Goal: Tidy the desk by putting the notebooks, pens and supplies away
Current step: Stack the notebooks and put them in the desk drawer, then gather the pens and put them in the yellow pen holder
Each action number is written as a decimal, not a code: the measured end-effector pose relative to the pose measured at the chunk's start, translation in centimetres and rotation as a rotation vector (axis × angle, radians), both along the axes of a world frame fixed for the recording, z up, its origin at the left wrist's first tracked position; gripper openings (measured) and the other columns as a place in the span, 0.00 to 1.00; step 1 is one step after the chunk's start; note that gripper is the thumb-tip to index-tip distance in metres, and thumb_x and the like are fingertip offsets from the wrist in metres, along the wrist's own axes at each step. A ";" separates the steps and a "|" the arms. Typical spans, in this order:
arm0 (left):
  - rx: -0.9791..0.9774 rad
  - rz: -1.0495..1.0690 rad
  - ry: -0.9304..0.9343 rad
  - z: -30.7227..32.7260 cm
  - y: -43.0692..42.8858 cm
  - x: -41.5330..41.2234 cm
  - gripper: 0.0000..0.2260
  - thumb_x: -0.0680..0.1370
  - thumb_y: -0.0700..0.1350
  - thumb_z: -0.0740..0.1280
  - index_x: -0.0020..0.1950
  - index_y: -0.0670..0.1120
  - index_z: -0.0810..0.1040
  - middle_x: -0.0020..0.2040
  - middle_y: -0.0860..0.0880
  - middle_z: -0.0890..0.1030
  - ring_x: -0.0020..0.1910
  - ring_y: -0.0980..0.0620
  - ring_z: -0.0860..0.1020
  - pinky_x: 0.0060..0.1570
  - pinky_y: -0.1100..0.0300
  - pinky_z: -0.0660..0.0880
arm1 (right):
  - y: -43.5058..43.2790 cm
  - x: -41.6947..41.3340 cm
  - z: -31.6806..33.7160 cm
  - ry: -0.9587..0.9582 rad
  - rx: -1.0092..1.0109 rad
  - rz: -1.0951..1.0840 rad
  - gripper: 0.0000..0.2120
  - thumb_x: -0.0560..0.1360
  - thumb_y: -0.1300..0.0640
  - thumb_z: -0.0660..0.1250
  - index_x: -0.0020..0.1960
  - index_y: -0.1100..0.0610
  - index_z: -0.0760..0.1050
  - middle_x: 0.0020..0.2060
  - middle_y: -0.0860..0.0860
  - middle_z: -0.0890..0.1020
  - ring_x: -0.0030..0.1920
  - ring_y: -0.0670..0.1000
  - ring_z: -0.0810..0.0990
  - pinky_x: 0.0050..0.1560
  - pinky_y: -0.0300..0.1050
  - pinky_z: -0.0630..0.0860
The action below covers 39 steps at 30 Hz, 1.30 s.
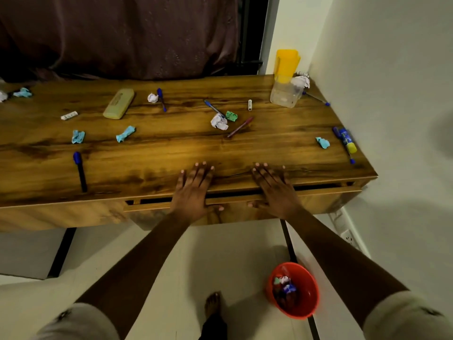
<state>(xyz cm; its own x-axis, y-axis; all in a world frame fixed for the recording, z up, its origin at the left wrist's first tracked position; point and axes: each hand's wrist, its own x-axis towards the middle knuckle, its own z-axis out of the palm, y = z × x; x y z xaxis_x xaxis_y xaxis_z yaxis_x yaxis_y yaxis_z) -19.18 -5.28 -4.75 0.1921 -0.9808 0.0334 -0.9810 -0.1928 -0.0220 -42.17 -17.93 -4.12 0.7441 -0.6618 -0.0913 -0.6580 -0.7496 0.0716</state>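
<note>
You stand at a long, dark-grained wooden desk that runs into a white wall corner, with a brown curtain hanging behind it. Its shallow wooden drawer sits slightly out, showing a dark gap along its top.

Your left hand and right hand lie flat over the desk edge directly above the drawer. The fingers are straight and lightly spread on the top, and the thumbs rest down on the drawer's front. Neither hand holds anything.

Nothing to tidy touches your fingers:
- A black pen with a blue cap lies well to the left of the drawer.
- A maroon pen, a slim blue pen and white and green crumpled paper balls lie beyond the drawer's middle, clear of your fingertips.
- A pale yellow-green pencil case lies farther back, to the left of the drawer.
- A blue-and-yellow glue stick lies past the drawer's right end.
- A clear plastic jug with a yellow lid stands far behind the drawer's right end.

On the pale floor below the drawer's right half sits a red plastic bowl holding scraps.
</note>
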 end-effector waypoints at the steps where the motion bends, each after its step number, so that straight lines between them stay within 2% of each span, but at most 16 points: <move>1: 0.025 -0.042 -0.019 0.5 -1.0 0.7 0.49 0.65 0.77 0.47 0.78 0.49 0.46 0.78 0.46 0.50 0.77 0.46 0.48 0.72 0.43 0.41 | -0.7 0.5 0.3 0.006 -0.012 0.014 0.48 0.65 0.26 0.39 0.77 0.53 0.44 0.77 0.50 0.49 0.77 0.51 0.46 0.71 0.60 0.36; 4: 0.109 -0.163 -0.026 1.0 -3.2 2.1 0.46 0.69 0.75 0.50 0.77 0.50 0.40 0.79 0.47 0.45 0.77 0.48 0.44 0.73 0.46 0.40 | -2.4 1.7 0.8 0.045 -0.010 0.048 0.46 0.66 0.27 0.41 0.76 0.52 0.51 0.76 0.51 0.56 0.76 0.55 0.55 0.73 0.63 0.51; 7: 0.112 -0.221 -0.009 0.5 -3.4 2.2 0.42 0.74 0.70 0.53 0.77 0.51 0.37 0.78 0.48 0.43 0.77 0.48 0.42 0.74 0.47 0.41 | -2.7 1.8 0.2 0.057 -0.003 0.042 0.41 0.69 0.29 0.47 0.74 0.53 0.60 0.72 0.53 0.67 0.70 0.56 0.68 0.66 0.64 0.66; 13: 0.076 -0.236 -0.030 0.5 -3.3 1.9 0.40 0.75 0.68 0.54 0.78 0.49 0.42 0.79 0.47 0.46 0.77 0.46 0.47 0.73 0.44 0.47 | -2.5 1.6 -0.2 0.058 -0.022 0.036 0.37 0.72 0.31 0.49 0.75 0.51 0.55 0.73 0.52 0.65 0.72 0.56 0.66 0.66 0.65 0.65; 16: 0.012 -0.206 0.038 0.0 -3.1 1.7 0.40 0.73 0.67 0.59 0.78 0.49 0.49 0.78 0.47 0.52 0.77 0.45 0.53 0.72 0.44 0.51 | -1.5 1.9 -0.3 0.004 0.037 -0.030 0.37 0.72 0.32 0.50 0.75 0.50 0.54 0.74 0.50 0.62 0.73 0.54 0.63 0.68 0.65 0.61; 18: 0.038 -0.148 0.136 0.4 -3.6 1.4 0.43 0.70 0.68 0.61 0.78 0.51 0.51 0.78 0.48 0.54 0.76 0.46 0.52 0.73 0.44 0.50 | -1.0 2.0 -0.4 -0.058 0.048 -0.061 0.37 0.72 0.32 0.50 0.76 0.50 0.54 0.75 0.49 0.61 0.74 0.54 0.61 0.69 0.63 0.56; 20: 0.083 -0.101 0.193 1.3 -4.6 0.8 0.45 0.64 0.74 0.53 0.77 0.54 0.53 0.77 0.49 0.55 0.75 0.45 0.52 0.72 0.45 0.51 | -0.7 2.0 0.0 -0.093 0.086 -0.067 0.39 0.70 0.31 0.48 0.76 0.48 0.50 0.76 0.47 0.55 0.76 0.52 0.53 0.72 0.60 0.48; 22: 0.102 -0.103 0.258 2.3 -5.8 -0.1 0.46 0.60 0.76 0.44 0.75 0.56 0.58 0.75 0.50 0.57 0.74 0.46 0.54 0.71 0.48 0.53 | -1.1 1.9 1.1 -0.157 0.222 -0.077 0.40 0.68 0.30 0.48 0.76 0.46 0.48 0.77 0.44 0.50 0.77 0.48 0.47 0.73 0.55 0.42; 23: 0.095 -0.118 0.302 2.7 -6.7 -0.7 0.45 0.61 0.75 0.42 0.74 0.57 0.61 0.75 0.51 0.59 0.73 0.47 0.56 0.70 0.50 0.54 | -1.5 1.8 1.9 -0.212 0.326 -0.106 0.39 0.69 0.30 0.51 0.76 0.45 0.52 0.76 0.44 0.54 0.76 0.48 0.50 0.73 0.52 0.45; 25: 0.075 -0.179 0.334 2.9 -8.8 -1.8 0.39 0.66 0.72 0.43 0.71 0.56 0.65 0.74 0.52 0.63 0.72 0.49 0.59 0.69 0.53 0.56 | -2.7 1.2 3.7 -0.371 0.449 -0.198 0.28 0.73 0.38 0.61 0.70 0.47 0.66 0.69 0.47 0.70 0.70 0.48 0.67 0.67 0.43 0.61; 26: 0.071 -0.212 0.331 2.8 -10.0 -2.3 0.35 0.69 0.71 0.46 0.71 0.55 0.66 0.73 0.52 0.63 0.71 0.49 0.60 0.68 0.54 0.57 | -3.3 0.7 4.5 -0.458 0.413 -0.273 0.22 0.75 0.43 0.64 0.66 0.48 0.71 0.63 0.49 0.76 0.63 0.49 0.73 0.61 0.40 0.66; 28: 0.077 -0.261 0.318 2.6 -12.8 -3.6 0.27 0.75 0.64 0.53 0.71 0.54 0.66 0.74 0.52 0.62 0.71 0.48 0.60 0.68 0.54 0.57 | -5.3 -1.1 5.8 -0.585 0.201 -0.510 0.15 0.76 0.50 0.64 0.61 0.51 0.75 0.57 0.51 0.79 0.56 0.51 0.77 0.53 0.41 0.69; 30: 0.069 -0.278 0.315 2.3 -15.7 -5.0 0.26 0.77 0.61 0.53 0.72 0.53 0.64 0.75 0.51 0.61 0.72 0.47 0.59 0.67 0.55 0.56 | -7.4 -3.7 6.5 -0.667 0.043 -0.757 0.14 0.77 0.54 0.62 0.61 0.54 0.75 0.57 0.55 0.78 0.55 0.56 0.77 0.52 0.44 0.71; 32: 0.055 -0.269 0.325 2.4 -18.4 -6.4 0.25 0.78 0.60 0.55 0.73 0.54 0.63 0.75 0.51 0.60 0.73 0.47 0.58 0.68 0.55 0.55 | -9.3 -6.7 6.5 -0.615 -0.062 -0.901 0.15 0.78 0.57 0.61 0.64 0.58 0.73 0.59 0.59 0.76 0.56 0.60 0.75 0.51 0.49 0.73; 36: 0.056 -0.244 0.343 2.5 -22.9 -8.7 0.23 0.79 0.57 0.56 0.74 0.54 0.61 0.75 0.51 0.60 0.74 0.48 0.56 0.69 0.54 0.53 | -12.1 -11.1 5.5 -0.470 -0.122 -1.013 0.15 0.74 0.63 0.63 0.60 0.63 0.71 0.52 0.62 0.76 0.52 0.63 0.74 0.42 0.48 0.70; 39: 0.010 -0.217 0.357 2.1 -24.2 -9.3 0.27 0.75 0.63 0.49 0.72 0.55 0.65 0.74 0.52 0.63 0.73 0.49 0.59 0.68 0.54 0.55 | -13.1 -11.9 4.5 -0.428 -0.130 -0.963 0.11 0.76 0.62 0.62 0.57 0.64 0.72 0.45 0.62 0.79 0.44 0.63 0.77 0.38 0.46 0.67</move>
<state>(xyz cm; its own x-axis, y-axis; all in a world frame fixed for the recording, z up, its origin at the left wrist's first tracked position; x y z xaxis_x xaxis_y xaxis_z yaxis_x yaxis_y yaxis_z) -28.48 -29.51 -2.65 -0.0218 -0.9997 -0.0077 -0.9452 0.0181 0.3259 -54.05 -31.07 0.41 -0.1458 -0.9749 0.1682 -0.9594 0.0978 -0.2647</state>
